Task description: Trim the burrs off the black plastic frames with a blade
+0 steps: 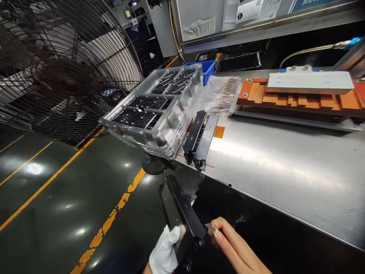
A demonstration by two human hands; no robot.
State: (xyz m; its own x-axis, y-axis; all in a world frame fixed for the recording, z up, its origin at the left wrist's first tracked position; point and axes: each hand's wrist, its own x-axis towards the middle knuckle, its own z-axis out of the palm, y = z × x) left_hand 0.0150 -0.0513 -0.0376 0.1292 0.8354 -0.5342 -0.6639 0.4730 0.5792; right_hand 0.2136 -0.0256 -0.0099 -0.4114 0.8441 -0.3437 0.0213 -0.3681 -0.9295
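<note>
A long black plastic part (185, 211) with a flat grey face is gripped near its lower end by my left hand (165, 249), which wears a white glove. The part tilts away from me over the floor. Bare, my right hand (232, 243) pinches a small pointed metal blade (211, 227) between thumb and fingers. The blade's tip is close to the part's lower right edge; I cannot tell whether they touch. Two similar parts, a black one (195, 131) and one with its grey face up (207, 139), lie side by side on the metal table (270, 163).
Stacked clear plastic trays (168, 133) holding black parts overhang the table's left end. Behind are a blue bin (209, 70) and clear plastic packaging (221, 93). An orange fixture with a white block (310, 82) stands at back right. A large caged fan (68, 76) is at left.
</note>
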